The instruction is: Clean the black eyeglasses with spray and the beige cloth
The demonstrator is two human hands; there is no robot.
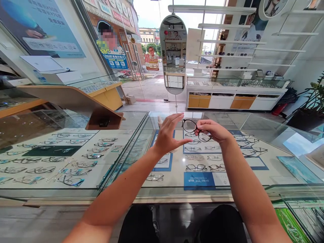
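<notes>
Right hand (214, 130) gripping glasses (194, 129), long axis slanting down rightward

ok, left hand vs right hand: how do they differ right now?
Grip: the right hand pinches round black-framed eyeglasses near the bridge; the left hand grips nothing visible.
Pose: the left hand is open, thumb spread wide from the fingers; the right hand's fingers are closed on the frame.
Shared: both are bare and raised over the glass display case.
</notes>
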